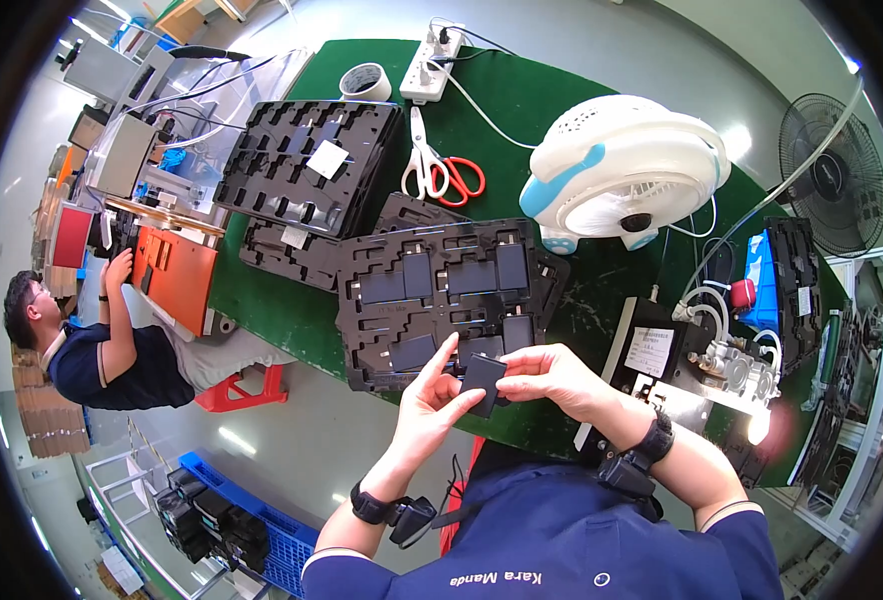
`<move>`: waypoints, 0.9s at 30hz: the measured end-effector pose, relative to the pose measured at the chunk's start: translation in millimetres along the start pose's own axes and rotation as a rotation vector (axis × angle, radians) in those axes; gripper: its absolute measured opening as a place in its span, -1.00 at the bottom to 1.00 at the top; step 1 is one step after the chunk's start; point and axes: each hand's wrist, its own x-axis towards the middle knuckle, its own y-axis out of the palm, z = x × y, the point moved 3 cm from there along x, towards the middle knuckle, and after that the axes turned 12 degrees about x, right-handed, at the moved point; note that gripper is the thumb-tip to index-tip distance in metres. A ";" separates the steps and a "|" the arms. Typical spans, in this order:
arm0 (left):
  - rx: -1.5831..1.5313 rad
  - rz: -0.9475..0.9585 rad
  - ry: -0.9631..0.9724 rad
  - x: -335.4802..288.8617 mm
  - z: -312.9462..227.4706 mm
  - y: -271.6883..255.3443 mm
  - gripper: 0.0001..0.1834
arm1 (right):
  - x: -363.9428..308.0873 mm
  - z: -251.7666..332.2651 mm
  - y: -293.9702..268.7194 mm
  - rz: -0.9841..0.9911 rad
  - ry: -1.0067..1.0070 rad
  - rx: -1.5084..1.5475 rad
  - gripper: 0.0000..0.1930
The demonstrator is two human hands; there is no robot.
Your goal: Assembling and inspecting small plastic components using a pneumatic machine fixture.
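Observation:
Between my two hands is a flat black rectangular block (483,386), about palm-sized. My left hand (428,410) pinches its left side between thumb and fingers, with the index finger pointing up. The fingertips of my right hand (560,382) grip its upper right corner. Just beyond lies a black moulded tray (370,322) on the green table. Several similar black blocks sit in its slots, among them one block (418,276) at the left and another block (513,268) at the upper right; some show small metal ends.
Stacked black trays (252,185), scissors (424,165), a tape roll (366,82) and a power strip (432,65) lie farther back. A white fan (627,170) stands right of centre. A metal fixture with hoses (737,365) is at right. Another person (112,340) works at left.

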 end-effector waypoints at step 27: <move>1.270 -0.172 0.346 44.0 -7.1 -71.5 -0.50 | 20.0 -9.5 -23.7 -0.154 -0.118 -0.122 -0.79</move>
